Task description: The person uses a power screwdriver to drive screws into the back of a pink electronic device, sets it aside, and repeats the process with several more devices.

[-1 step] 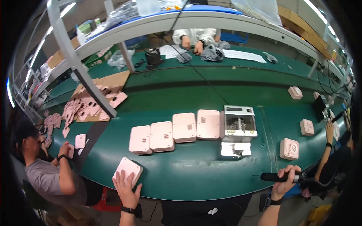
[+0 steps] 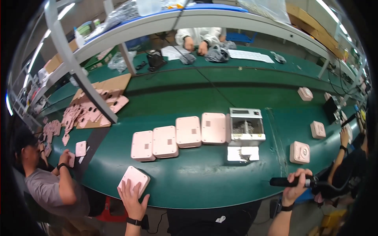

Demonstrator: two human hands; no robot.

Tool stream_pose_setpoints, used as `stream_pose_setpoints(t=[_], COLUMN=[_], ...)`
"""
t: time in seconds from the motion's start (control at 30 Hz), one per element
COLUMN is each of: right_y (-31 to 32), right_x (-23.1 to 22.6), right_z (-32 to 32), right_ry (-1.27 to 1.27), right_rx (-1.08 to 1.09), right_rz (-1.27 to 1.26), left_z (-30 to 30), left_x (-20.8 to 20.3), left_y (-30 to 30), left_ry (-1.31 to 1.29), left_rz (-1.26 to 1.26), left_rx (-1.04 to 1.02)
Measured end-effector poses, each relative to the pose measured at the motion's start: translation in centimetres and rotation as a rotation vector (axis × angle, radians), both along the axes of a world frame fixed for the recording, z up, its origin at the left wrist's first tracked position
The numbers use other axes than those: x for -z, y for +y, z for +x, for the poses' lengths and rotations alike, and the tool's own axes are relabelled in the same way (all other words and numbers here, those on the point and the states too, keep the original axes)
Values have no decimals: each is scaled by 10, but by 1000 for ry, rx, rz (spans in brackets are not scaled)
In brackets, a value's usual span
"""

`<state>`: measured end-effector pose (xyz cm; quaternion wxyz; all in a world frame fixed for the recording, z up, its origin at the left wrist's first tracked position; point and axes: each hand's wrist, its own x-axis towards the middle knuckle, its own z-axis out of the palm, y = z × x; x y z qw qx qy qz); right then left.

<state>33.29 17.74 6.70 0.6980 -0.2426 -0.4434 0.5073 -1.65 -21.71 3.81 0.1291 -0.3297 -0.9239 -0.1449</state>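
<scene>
Left hand: your left hand (image 2: pixel 134 203) lies over the top of a pink box (image 2: pixel 138 175), fingers spread wide and pressing flat rather than wrapping round it, thumb out to the right.
Pink box: here it is, under your palm at the near left of the green counter (image 2: pixel 189 173), close to the near edge and turned at an angle.
Right hand: over on the near right, your right hand (image 2: pixel 298 186) has its fingers closed round a black screwdriver (image 2: pixel 284 181).
Screwdriver: it lies almost level, thin bit pointing left, well apart from the box.
Row: four pink boxes (image 2: pixel 165 141) line up side by side beyond your left hand, small vent patches showing.
Dispenser: a clear-fronted dispenser (image 2: pixel 247 128) sits just right of that row, its contents too small to make out.
Right side: more pink boxes (image 2: pixel 300 153) with round fittings stand beyond your right hand.
Far left: flat pink pieces (image 2: pixel 92 108) pile up on cardboard (image 2: pixel 120 82).
Neighbour: a co-worker (image 2: pixel 49 185) on your left handles another pink part (image 2: pixel 71 159).
</scene>
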Motion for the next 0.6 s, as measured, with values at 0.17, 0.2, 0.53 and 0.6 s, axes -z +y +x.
stream_pose_setpoints(t=[0.17,0.2,0.53,0.6], right_y=[7,8,-4,-6], right_x=[-10,-12,-15,-19], right_z=[-24,-24,-27,-29], right_ry=[-64,-75,-199,-211], right_rx=[-129,-111,-150,-152], right_rz=[-2,4,45,51], left_z=[40,44,86,86], left_x=[-14,-16,-19,-22], left_y=[47,62,193,200], left_ry=[-126,-136,-100,-172], left_rz=[-37,-44,-108,-67], left_rx=[329,429,1066,1082])
